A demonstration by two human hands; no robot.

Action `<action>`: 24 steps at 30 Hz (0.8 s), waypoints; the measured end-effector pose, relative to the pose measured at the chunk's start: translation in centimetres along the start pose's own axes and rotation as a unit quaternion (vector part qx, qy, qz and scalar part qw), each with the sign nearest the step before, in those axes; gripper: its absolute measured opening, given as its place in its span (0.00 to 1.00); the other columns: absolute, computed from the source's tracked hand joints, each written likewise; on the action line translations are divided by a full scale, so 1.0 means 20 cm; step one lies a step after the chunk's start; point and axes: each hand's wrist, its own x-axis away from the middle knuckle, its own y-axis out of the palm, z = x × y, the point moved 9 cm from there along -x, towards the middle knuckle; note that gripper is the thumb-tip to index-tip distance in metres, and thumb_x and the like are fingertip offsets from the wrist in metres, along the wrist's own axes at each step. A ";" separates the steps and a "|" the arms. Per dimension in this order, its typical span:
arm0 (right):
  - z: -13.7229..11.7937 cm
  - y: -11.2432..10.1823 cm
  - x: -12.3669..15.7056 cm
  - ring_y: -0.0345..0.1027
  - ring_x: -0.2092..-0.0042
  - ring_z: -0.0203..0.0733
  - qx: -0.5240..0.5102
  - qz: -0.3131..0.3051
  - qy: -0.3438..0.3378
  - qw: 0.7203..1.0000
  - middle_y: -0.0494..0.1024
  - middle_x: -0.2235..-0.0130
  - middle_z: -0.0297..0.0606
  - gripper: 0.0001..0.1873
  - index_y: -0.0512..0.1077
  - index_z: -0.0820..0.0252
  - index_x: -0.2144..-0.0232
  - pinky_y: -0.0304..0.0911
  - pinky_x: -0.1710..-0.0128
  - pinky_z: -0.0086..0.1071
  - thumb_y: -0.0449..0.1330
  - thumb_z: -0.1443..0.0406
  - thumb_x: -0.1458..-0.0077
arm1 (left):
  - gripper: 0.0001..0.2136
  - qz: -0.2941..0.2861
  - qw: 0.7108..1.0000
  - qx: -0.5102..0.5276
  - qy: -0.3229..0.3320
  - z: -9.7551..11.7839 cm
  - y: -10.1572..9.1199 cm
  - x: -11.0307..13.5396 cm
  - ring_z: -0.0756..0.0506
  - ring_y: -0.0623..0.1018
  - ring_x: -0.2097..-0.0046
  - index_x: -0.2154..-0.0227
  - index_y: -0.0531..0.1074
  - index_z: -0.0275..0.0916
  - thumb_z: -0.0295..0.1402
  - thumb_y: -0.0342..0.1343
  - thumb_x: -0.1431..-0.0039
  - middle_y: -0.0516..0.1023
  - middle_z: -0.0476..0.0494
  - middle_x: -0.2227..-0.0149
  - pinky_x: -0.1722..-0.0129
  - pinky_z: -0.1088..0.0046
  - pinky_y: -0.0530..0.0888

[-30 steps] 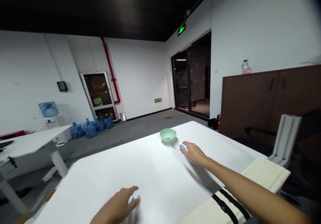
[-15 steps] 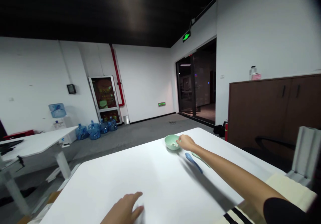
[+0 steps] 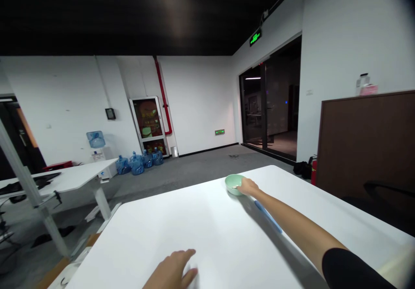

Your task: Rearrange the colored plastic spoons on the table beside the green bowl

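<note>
A pale green bowl (image 3: 232,188) stands upright near the far edge of the white table (image 3: 181,224). My right hand (image 3: 249,187) is closed over the bowl's right rim, with the thumb inside. Something small and white lies in the bowl by my thumb, too little of it showing to name. A blue spoon (image 3: 268,217) rests on the table just left of my right forearm, partly covered by it. My left hand (image 3: 171,271) hovers low over the near side of the table, thumb and fingers apart, holding nothing.
To the left is another white table (image 3: 81,174) with dark items on it. Several blue water bottles (image 3: 136,163) stand on the floor near the wall. A brown cabinet (image 3: 366,138) and part of a dark chair (image 3: 379,189) are at the right.
The view has turned left, shifting everything rightward. My right hand has come lower onto the bowl's rim, and its forearm now hides the green utensil beside the blue spoon. My left hand stays open.
</note>
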 end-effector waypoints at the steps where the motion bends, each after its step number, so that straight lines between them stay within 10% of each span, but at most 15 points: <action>1: 0.00 0.02 -0.01 0.71 0.53 0.50 -0.002 -0.004 -0.002 1.000 0.77 0.52 0.47 0.27 0.74 0.61 0.56 0.62 0.63 0.32 0.60 0.47 0.52 | 0.24 0.002 1.000 0.004 0.003 0.00 0.00 0.00 0.40 0.71 0.43 0.42 0.65 0.50 0.49 0.46 0.40 0.72 0.44 0.43 0.42 0.61 0.65; 9: -0.05 -0.06 0.05 0.72 0.57 0.48 -0.010 0.006 -0.032 0.999 0.77 0.55 0.49 0.21 0.74 0.63 0.58 0.58 0.67 0.30 0.54 0.53 0.45 | 0.24 0.026 0.999 -0.003 0.019 0.02 -0.03 0.00 0.41 0.70 0.41 0.42 0.66 0.48 0.48 0.46 0.39 0.70 0.46 0.41 0.42 0.63 0.66; 17: 0.04 -0.36 0.42 0.71 0.65 0.43 -0.026 0.044 -0.083 0.995 0.78 0.65 0.46 0.19 0.75 0.62 0.71 0.52 0.70 0.29 0.51 0.56 0.43 | 0.25 0.142 0.988 -0.027 0.048 -0.02 -0.12 -0.02 0.40 0.70 0.41 0.43 0.67 0.46 0.50 0.42 0.38 0.70 0.45 0.41 0.42 0.61 0.67; 24: 0.21 -0.19 0.73 0.70 0.67 0.39 -0.014 -0.032 -0.082 0.996 0.77 0.67 0.43 0.15 0.73 0.62 0.72 0.52 0.72 0.28 0.53 0.57 0.43 | 0.26 0.158 0.985 -0.024 0.061 -0.05 -0.13 0.00 0.40 0.70 0.41 0.43 0.67 0.46 0.52 0.42 0.38 0.71 0.46 0.41 0.42 0.60 0.67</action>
